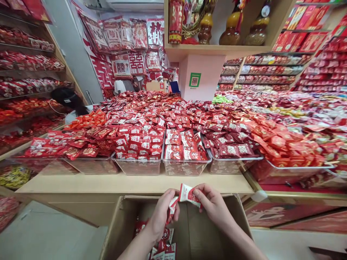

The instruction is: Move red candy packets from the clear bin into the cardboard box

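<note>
Above an opened cardboard box [189,231], my left hand [162,213] is closed around a red and white candy packet [171,209]. My right hand [213,204] pinches another red and white candy packet [187,194] between thumb and fingers, close to the left hand's packet. Inside the box, on the left side, lie several loose packets [166,236], partly hidden by my left forearm. Straight ahead, a clear plastic bin [187,168] holds upright rows of similar-looking red and white packets.
Neighbouring clear bins [139,168] full of red packets line the wooden counter [135,185]. A post with a QR code sign [194,80] rises behind them, under an overhanging shelf [195,47]. Another person [69,103] is at the left, near stocked racks.
</note>
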A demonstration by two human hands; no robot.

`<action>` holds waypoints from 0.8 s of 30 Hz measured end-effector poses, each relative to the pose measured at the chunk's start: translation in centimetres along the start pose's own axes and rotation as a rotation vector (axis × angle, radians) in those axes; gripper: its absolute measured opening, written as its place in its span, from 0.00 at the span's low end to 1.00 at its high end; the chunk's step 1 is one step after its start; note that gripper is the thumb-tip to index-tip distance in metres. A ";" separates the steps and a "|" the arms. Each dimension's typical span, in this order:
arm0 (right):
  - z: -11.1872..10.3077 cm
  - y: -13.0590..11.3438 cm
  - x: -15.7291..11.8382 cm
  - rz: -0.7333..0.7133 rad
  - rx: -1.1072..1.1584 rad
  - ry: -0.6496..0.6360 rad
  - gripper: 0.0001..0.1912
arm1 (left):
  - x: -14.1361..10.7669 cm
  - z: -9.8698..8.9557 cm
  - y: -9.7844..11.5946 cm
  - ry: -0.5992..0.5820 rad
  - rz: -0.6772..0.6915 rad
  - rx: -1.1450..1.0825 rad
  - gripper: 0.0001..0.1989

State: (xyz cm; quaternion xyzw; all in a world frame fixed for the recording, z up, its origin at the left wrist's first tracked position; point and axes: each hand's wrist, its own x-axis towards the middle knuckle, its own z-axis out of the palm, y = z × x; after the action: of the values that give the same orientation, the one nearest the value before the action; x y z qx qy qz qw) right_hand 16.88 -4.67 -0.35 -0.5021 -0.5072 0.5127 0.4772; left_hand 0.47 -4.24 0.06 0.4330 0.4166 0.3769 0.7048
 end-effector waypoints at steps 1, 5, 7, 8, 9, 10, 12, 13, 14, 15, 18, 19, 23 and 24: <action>0.1 0.1 -0.1 -0.009 -0.026 -0.020 0.15 | 0.0 -0.1 0.0 0.000 0.008 0.059 0.16; 0.6 0.4 -0.4 0.006 -0.058 -0.044 0.16 | 0.1 -0.2 0.1 -0.011 0.057 0.275 0.14; 0.6 0.2 -0.4 0.031 -0.023 -0.025 0.16 | 0.1 -0.1 0.1 -0.004 0.104 0.327 0.15; 0.6 0.0 -0.5 0.037 -0.002 -0.012 0.16 | 0.0 0.0 0.1 0.001 0.133 0.349 0.15; 0.5 -0.1 -0.5 0.035 0.014 -0.003 0.17 | 0.0 0.1 0.1 0.007 0.169 0.368 0.15; 0.4 -0.3 -0.6 0.026 0.023 0.002 0.17 | -0.1 0.3 0.1 0.014 0.201 0.383 0.15; 0.2 -0.5 -0.6 -0.006 0.006 0.034 0.16 | -0.2 0.4 -0.1 0.045 0.226 0.399 0.15; 0.1 -0.5 -0.7 -0.037 -0.036 0.075 0.15 | -0.2 0.5 -0.2 0.068 0.222 0.398 0.16; 0.1 -0.4 -0.7 -0.080 -0.105 0.132 0.14 | -0.2 0.5 -0.3 0.087 0.209 0.388 0.15; 0.1 -0.4 -0.8 -0.137 -0.193 0.196 0.13 | -0.2 0.6 -0.4 0.096 0.192 0.367 0.14; 0.5 -0.4 -1.2 -0.378 -0.457 0.249 0.06 | -0.4 0.8 -0.4 0.045 0.151 0.219 0.13; 0.7 -0.6 -1.4 -0.463 -0.513 0.197 0.06 | -0.5 0.9 -0.2 0.019 0.140 0.146 0.15; 1.5 -1.6 -2.4 -0.647 -0.570 -0.118 0.17 | -1.0 1.2 0.5 -0.007 0.039 -0.119 0.17; 1.5 -1.7 -2.5 -0.639 -0.533 -0.164 0.17 | -1.0 1.2 0.7 -0.013 0.007 -0.160 0.16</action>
State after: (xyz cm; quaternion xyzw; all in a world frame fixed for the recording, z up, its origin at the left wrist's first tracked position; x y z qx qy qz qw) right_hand 15.42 -7.19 1.39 -0.3829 -0.7885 0.2281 0.4239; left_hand 1.04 -5.25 1.30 0.3791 0.3791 0.4089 0.7385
